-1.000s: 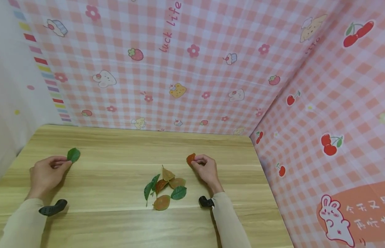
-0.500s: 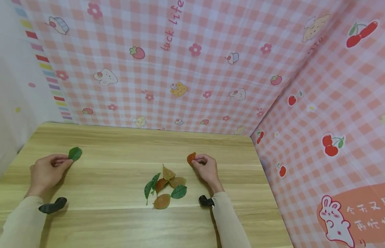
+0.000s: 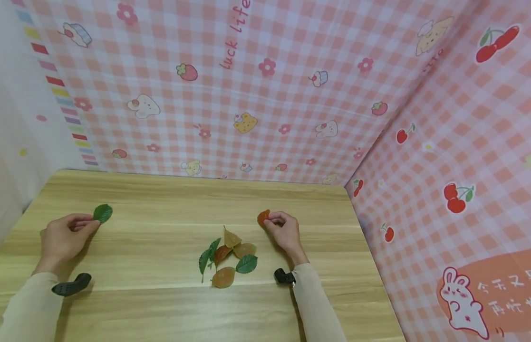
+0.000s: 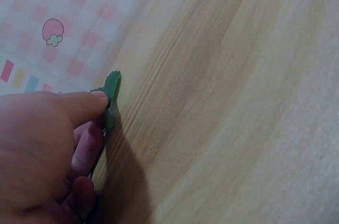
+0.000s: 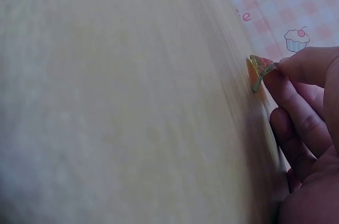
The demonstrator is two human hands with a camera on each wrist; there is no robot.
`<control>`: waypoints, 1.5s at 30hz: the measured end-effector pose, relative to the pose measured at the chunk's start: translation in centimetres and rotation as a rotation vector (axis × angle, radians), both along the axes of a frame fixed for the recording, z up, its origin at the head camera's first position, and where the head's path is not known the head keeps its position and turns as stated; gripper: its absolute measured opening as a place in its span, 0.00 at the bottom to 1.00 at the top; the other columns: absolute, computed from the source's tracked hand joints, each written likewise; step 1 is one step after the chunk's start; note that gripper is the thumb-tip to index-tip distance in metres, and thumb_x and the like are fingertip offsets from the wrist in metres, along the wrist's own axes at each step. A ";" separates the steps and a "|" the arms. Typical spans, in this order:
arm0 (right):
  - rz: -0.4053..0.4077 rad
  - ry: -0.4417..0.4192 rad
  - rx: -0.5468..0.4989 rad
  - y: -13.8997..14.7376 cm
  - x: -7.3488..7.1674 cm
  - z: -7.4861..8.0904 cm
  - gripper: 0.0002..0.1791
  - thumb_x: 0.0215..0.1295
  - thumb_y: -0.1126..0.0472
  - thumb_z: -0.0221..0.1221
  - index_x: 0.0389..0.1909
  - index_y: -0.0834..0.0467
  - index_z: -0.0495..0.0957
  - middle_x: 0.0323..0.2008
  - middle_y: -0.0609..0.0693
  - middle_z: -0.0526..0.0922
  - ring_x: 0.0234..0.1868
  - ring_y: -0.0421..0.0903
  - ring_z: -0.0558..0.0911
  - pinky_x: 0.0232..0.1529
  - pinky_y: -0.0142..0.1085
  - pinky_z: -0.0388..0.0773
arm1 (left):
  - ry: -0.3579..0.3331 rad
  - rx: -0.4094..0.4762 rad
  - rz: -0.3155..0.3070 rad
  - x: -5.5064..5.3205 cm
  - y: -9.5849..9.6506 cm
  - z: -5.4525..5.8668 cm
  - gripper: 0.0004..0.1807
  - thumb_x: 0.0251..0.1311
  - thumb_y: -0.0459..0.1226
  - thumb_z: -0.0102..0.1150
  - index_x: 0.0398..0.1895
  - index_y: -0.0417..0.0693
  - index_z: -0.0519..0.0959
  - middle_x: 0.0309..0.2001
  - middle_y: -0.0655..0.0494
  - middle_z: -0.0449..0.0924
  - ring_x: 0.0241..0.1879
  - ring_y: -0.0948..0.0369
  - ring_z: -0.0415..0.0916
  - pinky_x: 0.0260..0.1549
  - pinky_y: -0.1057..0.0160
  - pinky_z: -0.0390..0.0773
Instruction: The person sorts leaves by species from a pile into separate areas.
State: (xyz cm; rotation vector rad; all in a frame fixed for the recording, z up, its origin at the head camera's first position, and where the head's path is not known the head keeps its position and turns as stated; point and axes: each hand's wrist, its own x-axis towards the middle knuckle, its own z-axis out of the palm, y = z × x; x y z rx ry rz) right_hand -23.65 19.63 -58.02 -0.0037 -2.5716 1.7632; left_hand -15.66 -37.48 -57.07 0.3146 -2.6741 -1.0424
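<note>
On the left of the table, my left hand [image 3: 66,237] pinches a green leaf [image 3: 103,213] with toothed edges between thumb and finger. The left wrist view shows this leaf [image 4: 112,89] nearly edge-on beneath the thumb tip. My right hand [image 3: 284,232] pinches an orange-red leaf [image 3: 263,217], right of the middle. Up close in the right wrist view, part of the orange-red leaf [image 5: 253,73] and its greenish stem show at the fingertips. Between the hands lies a loose cluster of leaves, among them a green leaf [image 3: 246,264], a brownish-orange leaf [image 3: 223,277] and a yellowish-brown leaf [image 3: 232,239].
The wood-grain table [image 3: 162,308] meets a pink checked cloth wall [image 3: 214,95] at the back. Another checked wall [image 3: 419,199] rises along the right edge. A black wrist device [image 3: 72,285] sits on the left sleeve, and a second black device [image 3: 284,277] on the right one.
Both hands keep their pinch on the leaves and stay almost where they were. The view shifts slightly; the leaf cluster lies unchanged.
</note>
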 end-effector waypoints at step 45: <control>0.005 0.042 -0.068 1.5 1.1 0.6 0.26 0.77 0.61 0.71 0.70 0.66 0.78 0.63 0.64 0.88 0.64 0.59 0.87 0.75 0.50 0.80 | 0.187 0.272 0.307 2.2 3.6 1.2 0.24 0.73 0.40 0.67 0.66 0.36 0.85 0.32 0.96 0.74 0.32 0.91 0.73 0.36 0.89 0.71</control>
